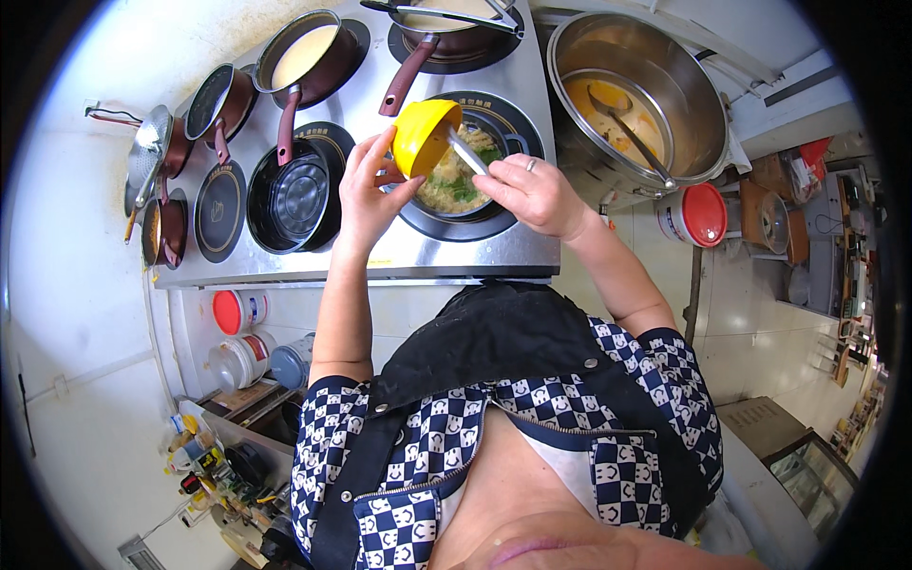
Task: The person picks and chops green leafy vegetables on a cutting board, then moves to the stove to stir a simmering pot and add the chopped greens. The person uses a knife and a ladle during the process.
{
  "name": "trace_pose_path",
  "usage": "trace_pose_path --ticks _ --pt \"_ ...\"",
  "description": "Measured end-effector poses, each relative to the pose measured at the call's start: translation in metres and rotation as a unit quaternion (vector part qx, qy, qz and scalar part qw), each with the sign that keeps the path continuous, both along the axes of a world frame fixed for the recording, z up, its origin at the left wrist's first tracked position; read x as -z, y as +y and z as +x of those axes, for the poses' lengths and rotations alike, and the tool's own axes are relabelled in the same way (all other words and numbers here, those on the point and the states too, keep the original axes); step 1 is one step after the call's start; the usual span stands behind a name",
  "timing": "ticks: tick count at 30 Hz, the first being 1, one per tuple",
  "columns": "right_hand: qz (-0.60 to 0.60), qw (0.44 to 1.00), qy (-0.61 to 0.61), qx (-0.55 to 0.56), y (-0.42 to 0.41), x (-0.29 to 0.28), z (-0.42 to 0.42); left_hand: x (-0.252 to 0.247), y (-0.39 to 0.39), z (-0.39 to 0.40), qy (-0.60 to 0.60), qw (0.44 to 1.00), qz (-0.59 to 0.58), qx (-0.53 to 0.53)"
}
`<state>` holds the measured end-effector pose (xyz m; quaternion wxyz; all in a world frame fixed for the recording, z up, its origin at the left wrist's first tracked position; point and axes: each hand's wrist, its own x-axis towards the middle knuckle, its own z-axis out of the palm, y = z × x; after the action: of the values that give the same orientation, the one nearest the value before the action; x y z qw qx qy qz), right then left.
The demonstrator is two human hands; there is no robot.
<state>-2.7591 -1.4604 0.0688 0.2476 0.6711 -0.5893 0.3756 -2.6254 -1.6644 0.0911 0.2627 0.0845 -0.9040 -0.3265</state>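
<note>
My left hand [374, 185] holds a yellow bowl [420, 139] by its rim and side, tilted over a black pot [467, 211] on the stove. A light-coloured utensil handle [467, 151] is gripped in my right hand [534, 192]; its far end reaches into or behind the bowl's mouth and its tip is hidden. Below the bowl, the pot contains pale, noodle-like food [445, 196] with green leaves. What the bowl holds inside cannot be told.
Left of my hands stands an empty black pot [292, 196]. Maroon-handled saucepans [303, 60] line the steel stove [399, 263], with tongs [456, 13] across one. A big steel stockpot [702, 160] with a ladle [634, 135] is at the right, beside a red-lidded bucket [704, 214].
</note>
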Motion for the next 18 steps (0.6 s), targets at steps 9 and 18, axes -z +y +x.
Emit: trace_pose_path --ticks 9,18 --pt "0.000 1.000 0.000 -0.003 0.007 0.000 0.006 0.003 -0.003 0.004 0.026 1.000 0.003 0.003" --pt "0.037 0.991 -0.126 -0.014 0.036 0.009 0.006 0.027 -0.024 0.043 0.180 0.931 0.309 -0.066"
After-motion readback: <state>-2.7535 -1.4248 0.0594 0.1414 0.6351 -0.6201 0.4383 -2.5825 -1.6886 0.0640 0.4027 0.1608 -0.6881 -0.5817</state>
